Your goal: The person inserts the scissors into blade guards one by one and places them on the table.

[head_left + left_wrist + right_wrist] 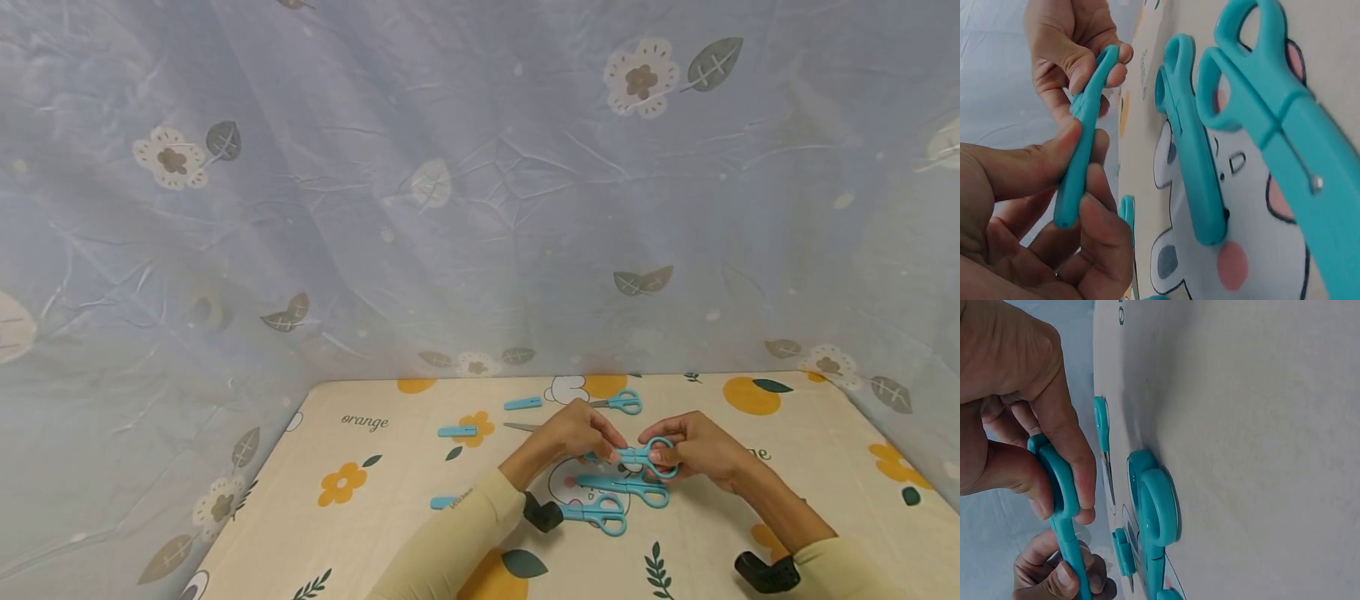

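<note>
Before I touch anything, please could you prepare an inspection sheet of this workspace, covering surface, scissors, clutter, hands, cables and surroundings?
Surface: cream printed cloth.
Job's things: held scissors, blade cover on; middle pair and nearest pair, also covered, lie on the cloth.
Clutter: back scissors, blades exposed; bare blade beside the left wrist; one loose cover, another cover; blue piece partly hidden by the left sleeve.
Grippers: left hand pinches the blade cover; right hand holds the handles.
Cables: nothing seen.
Surroundings: pale patterned fabric behind and at both sides.
</note>
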The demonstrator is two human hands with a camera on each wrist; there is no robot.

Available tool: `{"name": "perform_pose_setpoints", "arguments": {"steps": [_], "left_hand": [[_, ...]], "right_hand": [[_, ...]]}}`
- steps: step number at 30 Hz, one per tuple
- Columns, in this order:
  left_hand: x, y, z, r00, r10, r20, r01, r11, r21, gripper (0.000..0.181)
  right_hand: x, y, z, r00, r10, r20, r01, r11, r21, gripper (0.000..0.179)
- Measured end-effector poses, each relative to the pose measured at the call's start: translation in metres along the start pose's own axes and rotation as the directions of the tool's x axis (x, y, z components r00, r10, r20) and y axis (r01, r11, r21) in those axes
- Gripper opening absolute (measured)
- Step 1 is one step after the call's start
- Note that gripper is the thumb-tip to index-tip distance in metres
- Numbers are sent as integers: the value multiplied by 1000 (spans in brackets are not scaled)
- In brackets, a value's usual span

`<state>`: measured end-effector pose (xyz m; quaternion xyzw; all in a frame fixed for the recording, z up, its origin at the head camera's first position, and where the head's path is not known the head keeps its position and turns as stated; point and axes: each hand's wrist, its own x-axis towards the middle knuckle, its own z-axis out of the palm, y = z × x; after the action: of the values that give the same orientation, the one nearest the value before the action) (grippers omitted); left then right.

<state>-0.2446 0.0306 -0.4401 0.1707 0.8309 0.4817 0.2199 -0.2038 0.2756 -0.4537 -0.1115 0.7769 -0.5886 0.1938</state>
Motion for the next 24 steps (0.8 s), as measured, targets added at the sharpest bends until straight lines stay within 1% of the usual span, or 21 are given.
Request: {"name": "perform_pose_setpoints", "arguments": {"steps": [1,6,10,13,18,21,24], "left_hand": [[0,0,0,1000,1,1,-1,1000,5,13],[-1,0,0,1000,-3,12,3,1000,-27,14],[2,-1,0,1000,-2,26,3,999,-37,14],[5,-3,0,999,-5,40,7,1000,-30,13],[12,-3,0,997,-28,67,29,999,-20,14],[15,-3,1,997,-30,66,30,1000,0,15],[18,-2,1,998,-17,60,15,1000,26,13]], "right_hand": [[0,0,0,1000,-1,-1,1,1000,0,46],[0,0,1,1000,-9,-11,9,1000,-10,45],[1,2,0,1000,2,-10,-2,1000,-16,44],[1,4,-2,1000,16,-6,-16,999,-33,44],[0,8,-7,1000,30,4,-30,998,-61,43],[0,9,-10,999,34,5,-33,997,-71,44],[0,9,-13,999,36,1,-36,996,-85,44]]}}
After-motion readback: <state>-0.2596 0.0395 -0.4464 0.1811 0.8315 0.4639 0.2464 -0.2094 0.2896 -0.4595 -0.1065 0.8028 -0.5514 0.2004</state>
